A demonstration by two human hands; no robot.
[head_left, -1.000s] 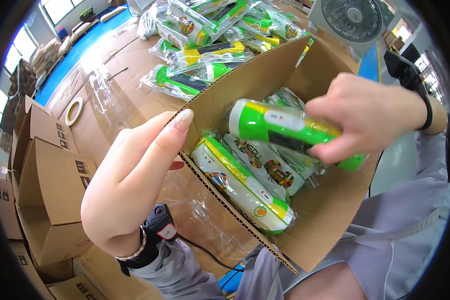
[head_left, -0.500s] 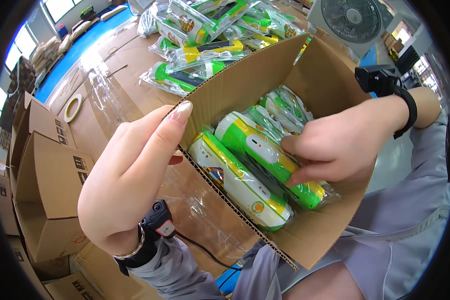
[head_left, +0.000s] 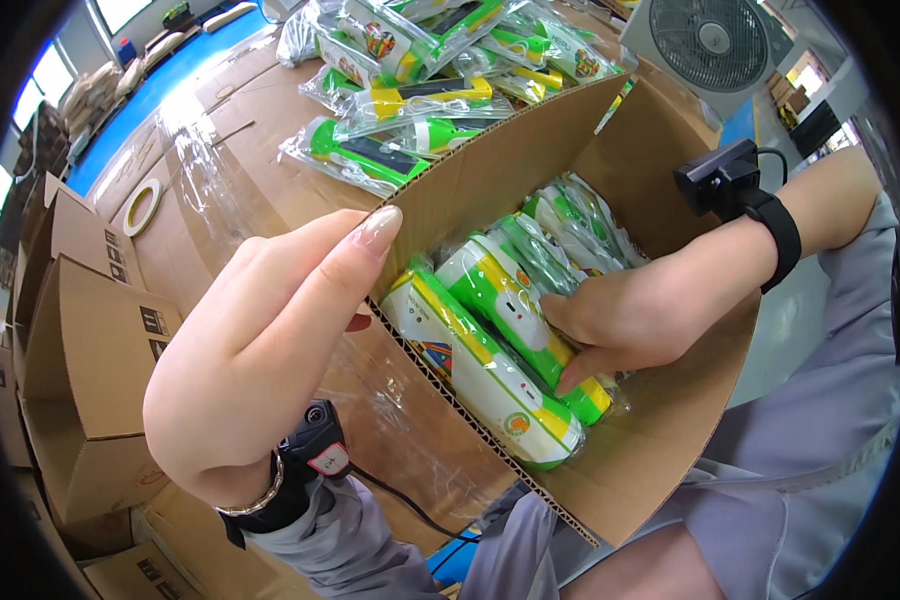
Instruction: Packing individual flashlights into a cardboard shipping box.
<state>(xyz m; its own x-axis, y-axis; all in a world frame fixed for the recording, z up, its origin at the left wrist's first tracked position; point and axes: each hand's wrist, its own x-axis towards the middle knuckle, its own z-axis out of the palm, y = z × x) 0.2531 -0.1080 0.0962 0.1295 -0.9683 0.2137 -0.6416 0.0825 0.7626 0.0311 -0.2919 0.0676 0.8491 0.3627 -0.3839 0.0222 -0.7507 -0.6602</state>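
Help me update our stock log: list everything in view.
Open cardboard box: one, brown, centre
Boxed flashlights: at least four, green-yellow-white, inside it
Bagged flashlights: many, same colours, farther on table
Table: one, brown, beneath
Tape roll: one, whitish, table's left
Cardboard boxes: several, brown, left
Box fan: one, grey, upper right
Stacked goods: several, tan, upper left
Windows: several, bright, upper left
Cable: one, black, lower centre
Wrist devices: two, black, on wrists
Bracelet: one, metallic, left wrist
Sleeves: two, grey, on forearms
Left hand: one, bare, at box's left rim
Right hand: one, bare, on a boxed flashlight
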